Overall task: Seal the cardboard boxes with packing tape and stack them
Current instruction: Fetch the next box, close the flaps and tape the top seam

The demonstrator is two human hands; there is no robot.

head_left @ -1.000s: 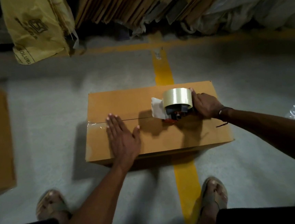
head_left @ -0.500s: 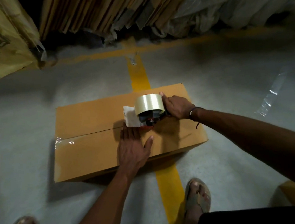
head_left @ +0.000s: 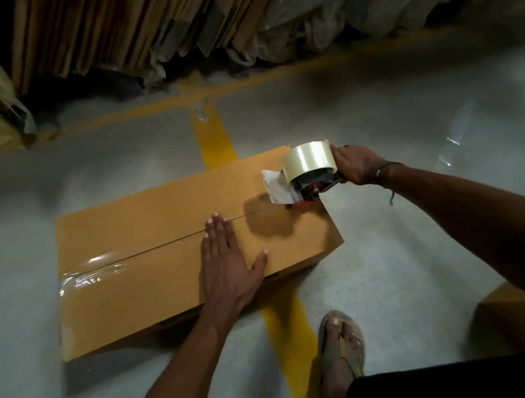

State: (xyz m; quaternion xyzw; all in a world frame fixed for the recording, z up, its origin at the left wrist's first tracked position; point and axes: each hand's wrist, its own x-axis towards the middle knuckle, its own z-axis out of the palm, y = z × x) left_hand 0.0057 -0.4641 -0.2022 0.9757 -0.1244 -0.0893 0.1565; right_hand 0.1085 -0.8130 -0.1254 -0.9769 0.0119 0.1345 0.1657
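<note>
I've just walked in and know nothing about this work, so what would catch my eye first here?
Probably the tan cardboard box lying on the grey floor across a yellow painted line. The right hand holds a tape dispenser with a shiny clear roll at the box's right end, while the left hand presses flat on the lid by the seam.

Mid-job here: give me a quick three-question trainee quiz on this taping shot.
1. True or false: the left hand lies flat on the cardboard box.
2. What does the right hand grip? A) scissors B) tape dispenser C) marker
3. Fill in: the dispenser sits at the box's ____ end, as the person sees it.

Key: 1 true; 2 B; 3 right.
</note>
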